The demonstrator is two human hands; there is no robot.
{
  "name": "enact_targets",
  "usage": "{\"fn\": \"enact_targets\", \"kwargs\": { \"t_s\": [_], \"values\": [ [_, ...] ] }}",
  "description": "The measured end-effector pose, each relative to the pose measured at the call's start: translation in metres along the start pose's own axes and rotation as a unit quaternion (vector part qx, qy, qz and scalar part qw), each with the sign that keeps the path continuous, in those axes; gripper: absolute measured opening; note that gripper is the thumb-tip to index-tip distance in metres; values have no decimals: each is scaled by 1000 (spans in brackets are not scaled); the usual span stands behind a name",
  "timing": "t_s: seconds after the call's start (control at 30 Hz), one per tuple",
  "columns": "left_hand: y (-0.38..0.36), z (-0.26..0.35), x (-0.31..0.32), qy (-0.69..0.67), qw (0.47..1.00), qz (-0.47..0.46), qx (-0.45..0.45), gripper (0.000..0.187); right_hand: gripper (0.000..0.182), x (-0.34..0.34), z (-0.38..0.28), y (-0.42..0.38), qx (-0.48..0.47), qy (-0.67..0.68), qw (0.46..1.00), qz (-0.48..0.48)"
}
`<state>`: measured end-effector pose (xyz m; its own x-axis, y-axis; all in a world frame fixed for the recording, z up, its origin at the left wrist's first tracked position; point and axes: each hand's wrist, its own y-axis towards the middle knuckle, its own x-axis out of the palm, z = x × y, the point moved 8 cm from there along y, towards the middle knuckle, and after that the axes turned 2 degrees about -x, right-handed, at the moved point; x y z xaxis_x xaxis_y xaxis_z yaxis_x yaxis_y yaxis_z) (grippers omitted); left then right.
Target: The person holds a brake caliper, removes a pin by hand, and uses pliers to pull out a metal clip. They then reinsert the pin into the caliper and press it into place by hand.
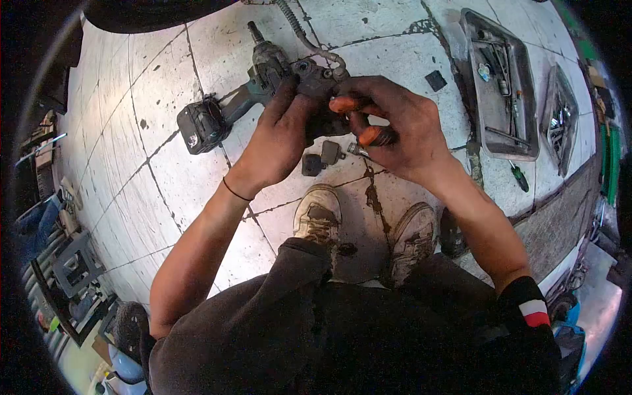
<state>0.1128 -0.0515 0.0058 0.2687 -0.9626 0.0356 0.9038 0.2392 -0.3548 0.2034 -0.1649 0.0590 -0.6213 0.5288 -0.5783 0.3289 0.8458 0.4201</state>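
Observation:
My left hand (283,135) is closed on a dark, greasy metal part that looks like a brake caliper (316,80), with a hose (294,25) running up from it. On the caliper's other side, my right hand (408,125) curls around a tool with orange-and-black grips (377,136). Its working end is hidden by the hands and the caliper. Just beyond my left hand lies a cordless impact wrench (266,62), its black battery (201,125) toward the left. Two small dark blocks, possibly brake pads (332,153), rest on the floor below my hands.
A metal tray (479,125) of tools stands at the right, beside a smaller tray (549,135) of metal pieces. A green-handled screwdriver (519,176) lies near them. A dark flat piece (435,81) is on the tiled floor (145,191). A dark round tyre-like shape (151,14) overhangs the top.

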Motion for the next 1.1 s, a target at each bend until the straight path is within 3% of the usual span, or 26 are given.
{"fn": "enact_targets", "kwargs": {
  "t_s": [0.17,0.23,0.37,0.43,0.47,0.53,0.63,0.7,0.8,0.87,0.93,1.03,1.1],
  "values": [
    [-1,0,0,-50,998,3,-23,44,30,-1,4,8,61,35,996,-56],
    [0,-1,-1,-44,998,-8,-38,44,30,2,24,2,167,139,976,-32],
    [1,-10,-10,14,998,41,-36,45,24,6,38,-4,194,209,958,-15],
    [2,-8,-13,36,997,61,-32,45,25,-1,45,-9,299,277,912,47],
    [1,-3,-11,52,996,64,-31,43,25,0,46,-10,299,277,912,48],
    [3,-3,-14,70,995,66,-28,42,26,-13,38,-4,212,181,956,85],
    [9,1,-11,145,988,37,50,37,27,-13,20,2,132,125,982,56],
    [9,3,-6,-95,994,49,4,33,28,-10,15,0,133,134,980,69],
    [8,5,-9,21,998,56,-29,44,20,-7,19,-2,197,150,965,86],
    [9,6,-15,51,996,52,-45,44,11,-14,32,-11,253,359,866,238],
    [12,3,-17,79,994,48,-60,43,11,-25,28,-4,240,359,868,247],
    [16,7,-13,-1,999,14,-28,42,21,-39,23,4,212,358,869,269],
    [18,8,-7,-70,997,-18,-34,47,21,-50,12,8,121,338,882,306]
  ]
}}
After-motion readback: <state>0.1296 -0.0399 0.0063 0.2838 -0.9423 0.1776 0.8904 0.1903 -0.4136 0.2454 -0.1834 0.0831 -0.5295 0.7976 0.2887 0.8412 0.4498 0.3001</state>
